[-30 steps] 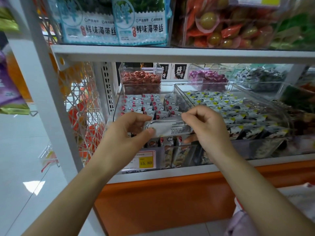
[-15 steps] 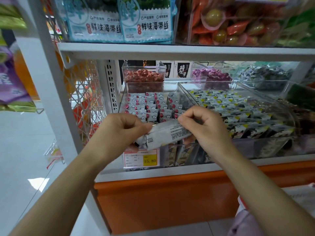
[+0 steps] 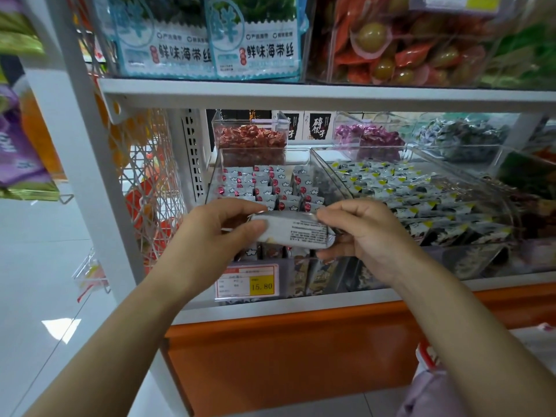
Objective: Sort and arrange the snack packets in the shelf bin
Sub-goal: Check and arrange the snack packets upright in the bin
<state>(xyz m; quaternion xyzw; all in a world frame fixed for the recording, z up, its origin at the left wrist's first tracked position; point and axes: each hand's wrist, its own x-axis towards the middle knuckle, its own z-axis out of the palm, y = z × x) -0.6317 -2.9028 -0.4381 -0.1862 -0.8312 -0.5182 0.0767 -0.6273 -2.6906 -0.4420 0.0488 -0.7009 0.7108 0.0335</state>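
At far left, purple bags (image 3: 18,152) hang beside the white upright of the shelving. A wire mesh panel (image 3: 150,188) stands next, closing the left side of the lower shelf (image 3: 301,307). Right of the mesh, the left hand (image 3: 210,236) is raised before the shelf; its grip pinches the left end of the snack packet (image 3: 298,233), with the thumb on the near face and the fingers curled over the top edge. This silver-grey packet lies horizontal, printed text facing the camera. It is held between both hands above the front of the clear shelf bin (image 3: 264,149). Whether it touches the bin contents cannot be determined. Behind it, red-marked packets (image 3: 264,185) stand in rows inside the bin. A price label (image 3: 248,284) reading 15.80 is fixed to the bin's front wall, directly below the packet. The right hand (image 3: 373,236) holds the packet's right end, its grip pinching with the fingers above and the thumb below. Farther right, a neighbouring bin (image 3: 328,171) touches the first and holds yellow-marked packets (image 3: 400,188).
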